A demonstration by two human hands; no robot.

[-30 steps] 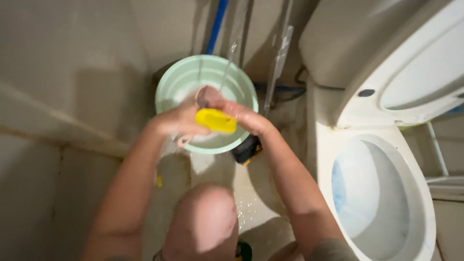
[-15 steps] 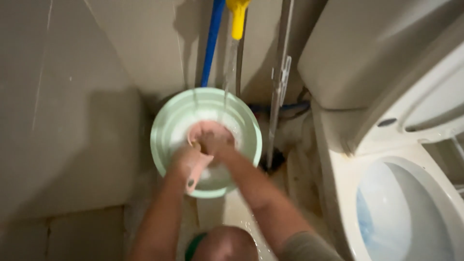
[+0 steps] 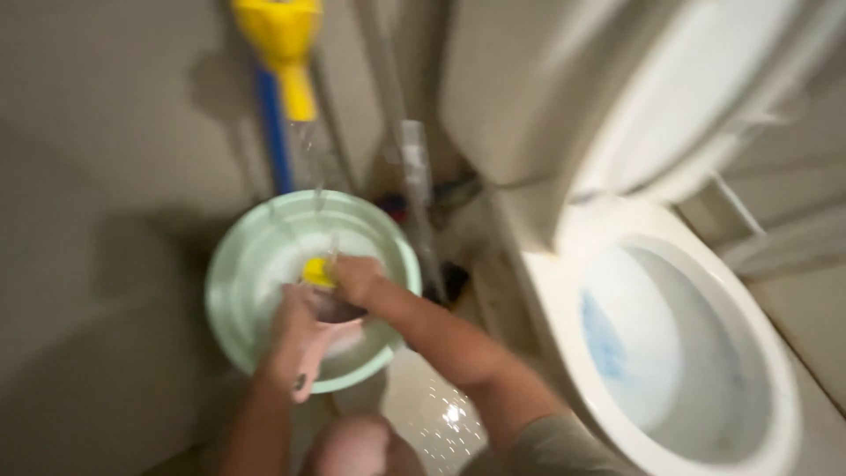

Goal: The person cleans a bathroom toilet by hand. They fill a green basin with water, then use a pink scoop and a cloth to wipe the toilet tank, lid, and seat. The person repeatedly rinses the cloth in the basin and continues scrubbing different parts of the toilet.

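Over a pale green bucket [image 3: 231,291] on the floor, my left hand [image 3: 295,330] grips the handle of a pink dipper [image 3: 328,333]. My right hand [image 3: 357,278] reaches across into the dipper's bowl and holds a yellow sponge [image 3: 315,271] against it. A thin stream of water [image 3: 317,172] falls from a yellow tap [image 3: 284,48] above into the bucket. The frame is blurred by motion.
A white toilet [image 3: 670,353] with its lid raised stands at the right, blue-tinted water in the bowl. A blue pipe [image 3: 275,141] and a grey hose [image 3: 416,194] run down the tiled wall behind the bucket. Wet floor [image 3: 436,410] lies below; my knee [image 3: 352,449] is at the bottom edge.
The view has swung right and blurred. The yellow sponge, hidden half a second ago, shows again at my right hand inside the dipper; both hands stay over the bucket.
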